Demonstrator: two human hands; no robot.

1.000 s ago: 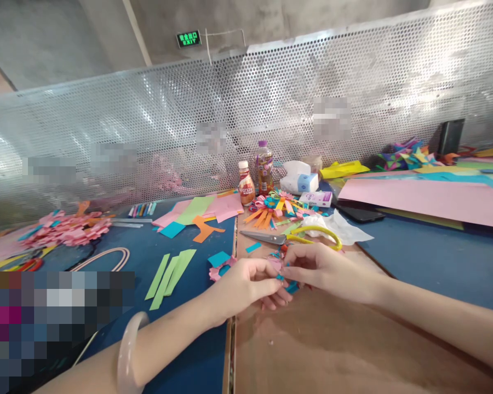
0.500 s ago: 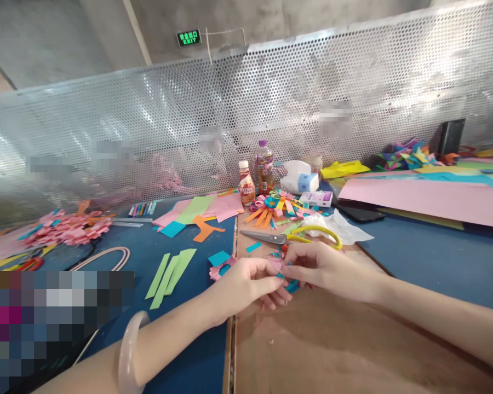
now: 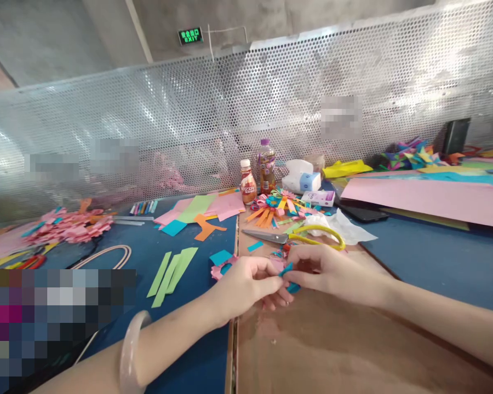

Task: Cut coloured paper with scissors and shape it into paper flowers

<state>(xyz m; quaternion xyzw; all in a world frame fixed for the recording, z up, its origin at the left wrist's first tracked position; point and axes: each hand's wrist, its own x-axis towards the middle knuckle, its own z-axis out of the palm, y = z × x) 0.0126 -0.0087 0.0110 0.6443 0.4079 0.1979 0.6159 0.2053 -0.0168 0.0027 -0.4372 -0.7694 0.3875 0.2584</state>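
My left hand point(image 3: 252, 282) and my right hand point(image 3: 322, 268) meet over the brown board, thumbs and fingertips pinched close together. Between them is a small piece of blue paper point(image 3: 286, 269), gripped by both. Some of the paper is hidden behind the fingers. Just beyond my right hand lie scissors point(image 3: 279, 237) with yellow handles, blades pointing left. A pink paper ring point(image 3: 218, 272) with a blue square point(image 3: 221, 257) at its edge rests left of my left hand. A small blue strip point(image 3: 255, 246) lies past my fingers.
Green paper strips point(image 3: 176, 273) lie on the blue table at left, near a pile of pink paper flowers point(image 3: 69, 227). Behind the scissors stand a coffee bottle point(image 3: 248, 185), a drink bottle point(image 3: 267, 169) and a tissue pack point(image 3: 308, 181). Pink sheets point(image 3: 427, 200) partly cover the right side.
More of the blue paper now stands up between my fingertips, as my fingers shift slightly on it. Both hands stay in nearly the same place.
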